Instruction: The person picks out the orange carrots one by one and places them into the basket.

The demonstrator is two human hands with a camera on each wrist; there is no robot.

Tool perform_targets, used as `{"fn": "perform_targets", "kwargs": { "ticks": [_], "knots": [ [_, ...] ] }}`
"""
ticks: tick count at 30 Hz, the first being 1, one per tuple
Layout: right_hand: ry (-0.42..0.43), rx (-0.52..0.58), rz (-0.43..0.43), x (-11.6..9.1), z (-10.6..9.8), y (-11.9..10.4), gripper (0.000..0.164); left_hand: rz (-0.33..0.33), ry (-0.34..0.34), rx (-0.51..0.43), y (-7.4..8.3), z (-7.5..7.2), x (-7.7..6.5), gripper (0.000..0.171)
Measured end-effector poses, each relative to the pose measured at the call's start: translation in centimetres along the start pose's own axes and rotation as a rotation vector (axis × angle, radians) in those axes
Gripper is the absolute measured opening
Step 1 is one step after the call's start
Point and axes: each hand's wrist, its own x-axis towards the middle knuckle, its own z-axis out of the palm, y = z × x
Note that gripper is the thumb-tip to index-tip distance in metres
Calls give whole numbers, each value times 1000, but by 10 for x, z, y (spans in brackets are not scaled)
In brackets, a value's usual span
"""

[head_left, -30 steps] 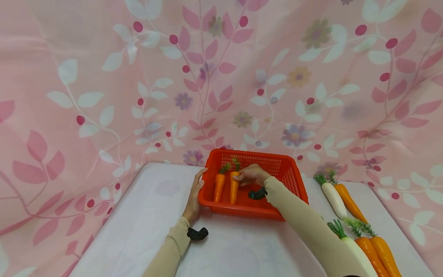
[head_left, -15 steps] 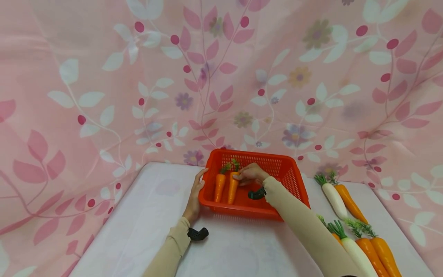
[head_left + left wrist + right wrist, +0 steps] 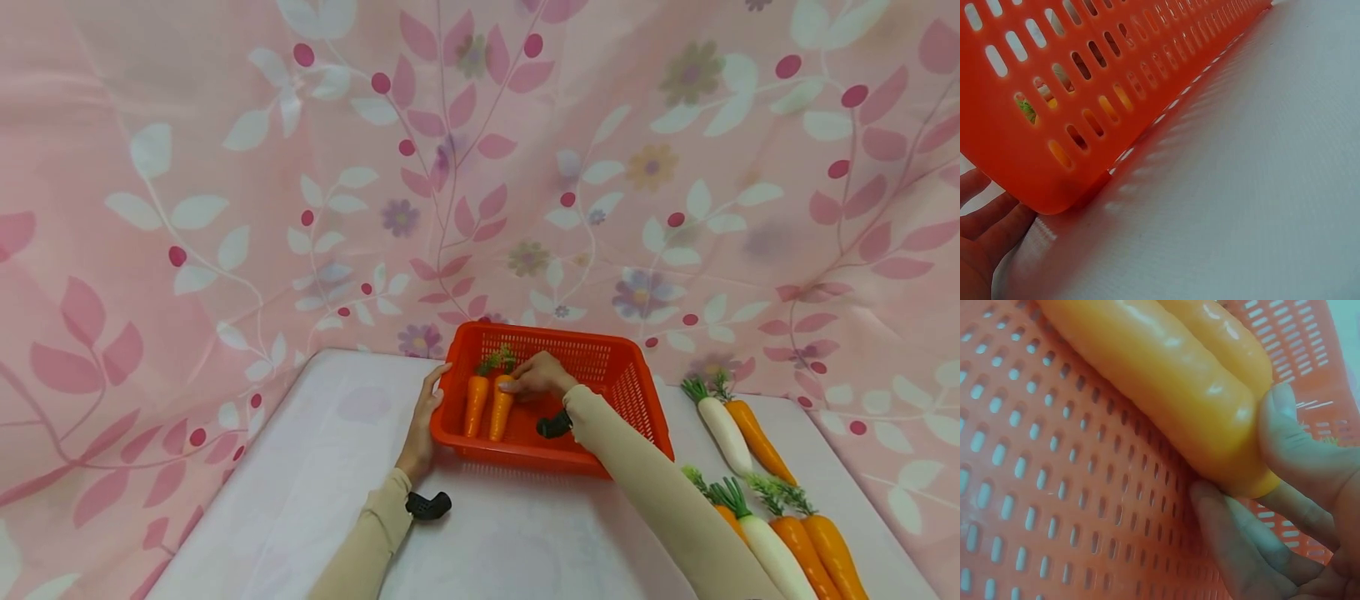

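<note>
A red plastic basket [image 3: 525, 456] with slotted walls stands on the table, two orange carrots lying side by side at its left end. My right hand [image 3: 542, 377] reaches inside and pinches the right-hand carrot [image 3: 500, 414] near its leafy top; in the right wrist view the thumb presses on that carrot [image 3: 1166, 381] from one side and fingers from the other. The left-hand carrot [image 3: 476, 407] lies close against it. My left hand [image 3: 420, 427] rests along the basket's left side, its fingers [image 3: 1000, 225] fairly straight against the outer wall and their tips hidden behind it.
Right of the basket lie a white radish [image 3: 724, 429] and a carrot [image 3: 759, 442]. Nearer are another white radish [image 3: 780, 554] and several carrots [image 3: 834, 550], one partly behind the right sleeve [image 3: 637, 475]. A floral pink cloth [image 3: 480, 167] hangs behind the table [image 3: 330, 442].
The pinched carrot has shifted slightly left and tilted, its leafy top coming closer to the other carrot's. My right hand has moved left with it. The left hand stays at the basket.
</note>
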Motion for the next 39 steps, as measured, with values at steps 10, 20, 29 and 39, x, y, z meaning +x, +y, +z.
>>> {"fn": "perform_targets", "kwargs": {
  "ticks": [10,20,29,39],
  "knots": [
    [-23,-78,-43,1,1,1,51,-15,4,7,2,0,-1,50],
    [-70,-31,-42,2,0,6,56,-9,0,4,3,1,-1,49],
    [-107,-91,-4,4,-2,5,71,-12,8,4,2,1,-1,50],
    [-60,-167,27,2,-5,4,74,-18,8,3,3,2,-2,50]
  ]
}}
